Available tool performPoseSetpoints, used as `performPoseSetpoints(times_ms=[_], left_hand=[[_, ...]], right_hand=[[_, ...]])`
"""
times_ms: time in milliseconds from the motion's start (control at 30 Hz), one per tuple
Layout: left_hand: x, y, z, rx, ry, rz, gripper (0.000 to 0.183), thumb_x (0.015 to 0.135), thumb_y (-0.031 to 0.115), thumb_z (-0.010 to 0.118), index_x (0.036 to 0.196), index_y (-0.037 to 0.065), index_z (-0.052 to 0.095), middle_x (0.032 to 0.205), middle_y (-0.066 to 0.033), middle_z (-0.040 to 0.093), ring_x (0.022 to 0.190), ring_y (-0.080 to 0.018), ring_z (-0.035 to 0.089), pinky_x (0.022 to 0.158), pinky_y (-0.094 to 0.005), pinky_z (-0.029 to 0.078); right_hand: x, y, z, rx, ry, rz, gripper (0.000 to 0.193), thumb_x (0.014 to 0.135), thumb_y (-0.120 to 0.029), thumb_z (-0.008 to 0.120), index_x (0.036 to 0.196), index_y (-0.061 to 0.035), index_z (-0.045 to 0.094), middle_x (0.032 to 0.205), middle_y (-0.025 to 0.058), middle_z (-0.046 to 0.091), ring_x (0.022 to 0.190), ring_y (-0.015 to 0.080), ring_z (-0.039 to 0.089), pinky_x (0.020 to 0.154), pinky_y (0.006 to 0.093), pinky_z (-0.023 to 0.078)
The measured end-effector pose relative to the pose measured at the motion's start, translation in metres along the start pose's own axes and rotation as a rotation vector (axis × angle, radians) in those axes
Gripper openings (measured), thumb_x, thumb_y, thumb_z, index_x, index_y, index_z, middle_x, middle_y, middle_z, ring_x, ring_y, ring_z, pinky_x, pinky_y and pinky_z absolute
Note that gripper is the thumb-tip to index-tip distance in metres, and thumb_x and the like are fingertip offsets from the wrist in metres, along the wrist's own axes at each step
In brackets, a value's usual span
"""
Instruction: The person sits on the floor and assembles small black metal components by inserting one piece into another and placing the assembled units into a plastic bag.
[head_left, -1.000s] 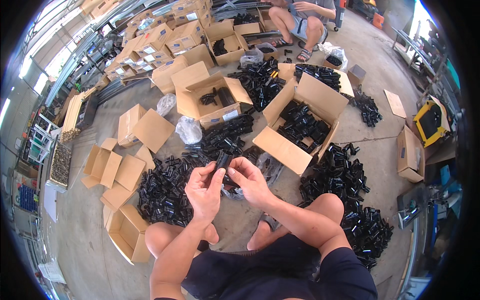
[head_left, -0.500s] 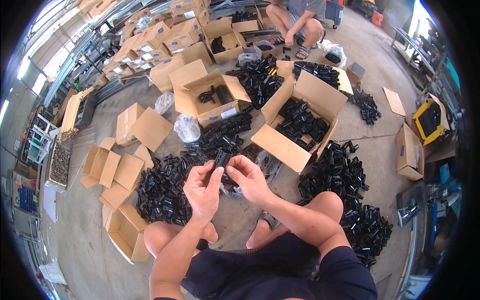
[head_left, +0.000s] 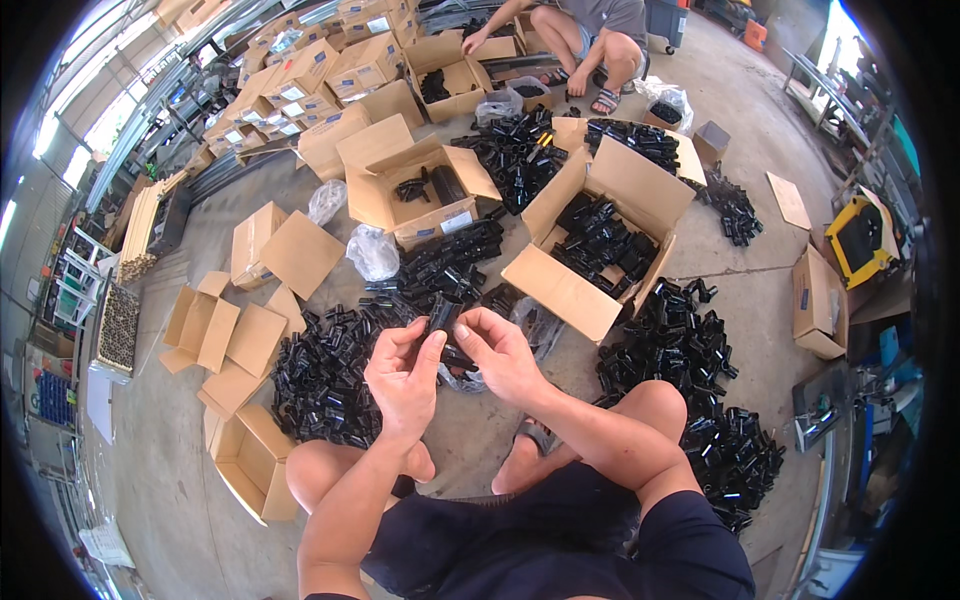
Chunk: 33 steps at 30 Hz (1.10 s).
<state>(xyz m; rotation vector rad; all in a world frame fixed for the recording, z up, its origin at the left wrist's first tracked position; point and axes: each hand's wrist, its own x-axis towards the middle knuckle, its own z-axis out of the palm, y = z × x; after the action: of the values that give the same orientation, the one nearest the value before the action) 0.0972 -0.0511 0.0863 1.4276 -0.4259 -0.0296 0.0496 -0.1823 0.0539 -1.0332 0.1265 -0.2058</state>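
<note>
Between my two hands, above the floor, is a black tubular fitting (head_left: 443,312), tilted and shiny. My left hand (head_left: 402,372) closes on its left side with thumb and fingers. My right hand (head_left: 503,360) pinches it from the right, its thumb against the lower part, and the fingers hide some of the piece. Left of my hands lies a heap of similar black fittings (head_left: 322,385), and another heap (head_left: 672,345) lies to the right. Beyond my hands, an open cardboard box (head_left: 565,297) holds many more of them.
A second open box (head_left: 420,228) stands further back, near clear plastic bags (head_left: 373,255). Empty cartons (head_left: 250,465) lie at the left; stacked cartons (head_left: 300,75) fill the back left. Another person (head_left: 600,50) squats at the back among boxes. A yellow-framed item (head_left: 860,240) is at right.
My hands stay nearly in place, and the fitting between them has shifted slightly. At the back, the other person has stretched an arm leftward over an open box.
</note>
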Motion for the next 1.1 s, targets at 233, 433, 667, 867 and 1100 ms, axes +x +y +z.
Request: performPoseSetpoints(times_ms=[233,433,667,867,1100], left_hand=[[-0.001,0.003,0.003,-0.005,0.003,-0.015,0.017,0.093,-0.003,0.069,0.109,-0.005,0.062,0.1,-0.0118,0.072,0.087,-0.0097,0.068,0.078,-0.022,0.055],[-0.001,0.004,0.001,0.002,-0.001,-0.004,0.018,0.093,-0.003,0.069,0.109,-0.005,0.062,0.1,-0.0116,0.073,0.087,-0.0096,0.068,0.078,-0.0216,0.055],[-0.001,0.005,0.0,0.005,-0.033,-0.048,0.02,0.094,-0.002,0.069,0.112,-0.005,0.06,0.107,-0.0119,0.071,0.094,-0.0112,0.066,0.084,-0.0246,0.054],[-0.001,0.002,-0.002,-0.012,-0.046,-0.032,0.02,0.094,-0.002,0.069,0.112,-0.005,0.06,0.107,-0.0116,0.071,0.094,-0.0106,0.066,0.084,-0.024,0.053],[0.0,0.002,0.0,0.002,-0.014,-0.018,0.018,0.094,-0.002,0.069,0.11,-0.005,0.062,0.1,-0.0109,0.072,0.088,-0.0094,0.067,0.078,-0.0225,0.054]], right_hand=[[0.001,0.004,-0.004,-0.105,0.003,-0.043,0.013,0.102,-0.014,0.06,0.109,-0.0026,0.059,0.094,-0.0015,0.064,0.08,0.0043,0.059,0.067,0.0245,0.054],[-0.002,-0.005,0.006,-0.033,0.035,-0.087,0.013,0.103,-0.014,0.058,0.107,-0.0021,0.061,0.089,-0.0029,0.063,0.078,0.0039,0.057,0.064,0.0235,0.051],[0.003,0.0,-0.009,-0.203,0.001,-0.119,0.011,0.101,-0.011,0.061,0.106,-0.0011,0.06,0.092,-0.0018,0.063,0.082,0.0042,0.059,0.065,0.0232,0.053],[-0.002,-0.008,-0.002,-0.238,0.011,-0.121,0.011,0.1,-0.011,0.062,0.103,-0.0002,0.061,0.093,-0.0011,0.064,0.08,0.0039,0.058,0.067,0.022,0.051],[0.003,0.001,-0.007,-0.158,-0.005,-0.101,0.015,0.101,-0.011,0.061,0.112,0.0,0.061,0.093,-0.0009,0.065,0.082,0.0059,0.061,0.069,0.025,0.053]])
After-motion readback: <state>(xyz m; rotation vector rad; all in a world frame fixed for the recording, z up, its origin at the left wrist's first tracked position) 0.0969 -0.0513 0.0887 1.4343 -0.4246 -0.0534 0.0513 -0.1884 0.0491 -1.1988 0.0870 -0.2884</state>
